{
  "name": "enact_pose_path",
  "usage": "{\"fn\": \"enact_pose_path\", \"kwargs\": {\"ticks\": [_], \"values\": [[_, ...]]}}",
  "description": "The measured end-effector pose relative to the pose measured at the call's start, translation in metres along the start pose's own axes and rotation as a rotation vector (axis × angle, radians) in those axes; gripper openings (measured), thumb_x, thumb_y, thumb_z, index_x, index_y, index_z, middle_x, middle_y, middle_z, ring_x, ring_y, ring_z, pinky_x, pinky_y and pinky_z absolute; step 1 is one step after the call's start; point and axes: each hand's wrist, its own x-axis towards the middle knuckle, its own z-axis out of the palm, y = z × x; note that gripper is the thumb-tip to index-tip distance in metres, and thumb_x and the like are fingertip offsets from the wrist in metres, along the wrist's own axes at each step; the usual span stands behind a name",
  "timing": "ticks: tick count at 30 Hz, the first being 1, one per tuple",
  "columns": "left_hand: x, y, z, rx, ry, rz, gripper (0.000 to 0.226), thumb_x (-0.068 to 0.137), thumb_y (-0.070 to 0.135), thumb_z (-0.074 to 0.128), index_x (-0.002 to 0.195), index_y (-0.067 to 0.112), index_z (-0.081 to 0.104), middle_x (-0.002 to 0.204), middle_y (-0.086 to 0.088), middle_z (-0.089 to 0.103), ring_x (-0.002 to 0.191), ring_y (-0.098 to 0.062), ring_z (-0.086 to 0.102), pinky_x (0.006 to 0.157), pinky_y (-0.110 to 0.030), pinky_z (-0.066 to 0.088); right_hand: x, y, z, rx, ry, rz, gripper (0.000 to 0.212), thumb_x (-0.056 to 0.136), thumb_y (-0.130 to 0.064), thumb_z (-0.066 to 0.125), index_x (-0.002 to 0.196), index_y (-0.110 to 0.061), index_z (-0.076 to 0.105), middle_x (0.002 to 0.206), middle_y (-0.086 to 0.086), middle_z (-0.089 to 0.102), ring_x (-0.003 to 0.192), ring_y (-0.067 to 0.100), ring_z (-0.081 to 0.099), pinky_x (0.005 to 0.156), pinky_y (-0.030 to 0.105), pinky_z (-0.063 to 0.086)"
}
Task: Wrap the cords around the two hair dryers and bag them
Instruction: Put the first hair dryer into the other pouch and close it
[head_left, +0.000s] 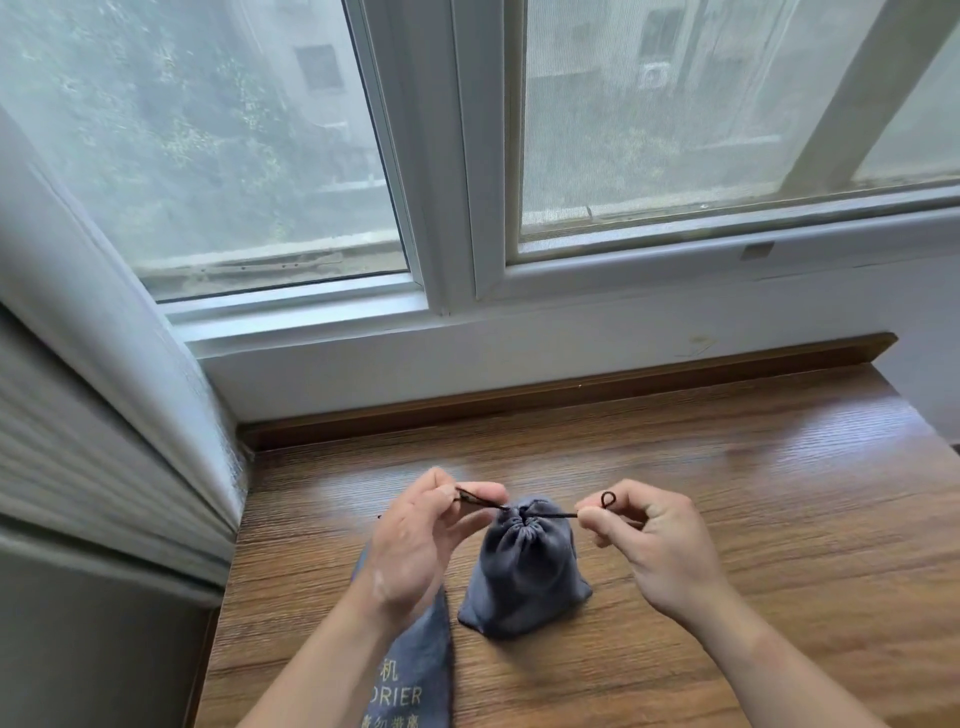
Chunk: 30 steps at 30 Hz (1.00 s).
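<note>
A grey cloth drawstring bag (524, 571) stands upright on the wooden table (727, 493), bulging and gathered tight at its top. Its dark drawstring (553, 515) runs out to both sides. My left hand (415, 540) pinches the left end of the drawstring, and my right hand (649, 540) pinches the right end, where a small loop sticks up. A second grey bag (410, 675) with pale printed lettering lies flat under my left forearm. No hair dryer or power cord shows; the bags hide whatever they hold.
The table stands against a white wall under a large window (467, 156). A raised wooden lip (571, 395) runs along the table's back edge. A white window frame and a grey ribbed panel (104, 441) close in the left side.
</note>
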Motion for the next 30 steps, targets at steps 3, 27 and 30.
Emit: {"fn": "enact_pose_path", "kwargs": {"ticks": [3,27,30], "values": [[0.0,0.013,0.014,-0.075,-0.132,-0.018,0.027,0.106,0.009,0.037,0.08,0.012,0.043,0.083,-0.017,0.069,0.09,-0.03,0.068,0.082,-0.041,0.052,0.007,-0.03,0.007,0.281,-0.069,-0.008,0.023,0.091,-0.012,0.07,0.071,-0.011,0.061,0.09,0.011,0.079,0.076,0.022,0.074,0.061,0.035,0.063],[-0.012,0.001,0.017,0.396,-0.28,0.158,0.004,0.094,0.01,0.055,0.098,0.009,0.054,0.076,0.0,0.07,0.068,-0.01,0.056,0.067,-0.024,0.046,0.008,-0.037,0.034,0.32,-0.07,0.154,0.026,0.087,-0.011,0.078,0.076,-0.007,0.055,0.052,0.007,0.058,0.043,0.013,0.047,0.041,0.02,0.037],[-0.012,0.0,0.015,0.426,-0.232,0.157,0.013,0.101,0.001,0.057,0.102,0.009,0.048,0.077,-0.004,0.073,0.067,-0.011,0.06,0.068,-0.024,0.049,0.002,-0.034,0.037,0.348,-0.108,0.13,0.018,0.09,-0.012,0.075,0.076,-0.005,0.068,0.061,0.005,0.066,0.052,0.016,0.051,0.047,0.022,0.042]]}}
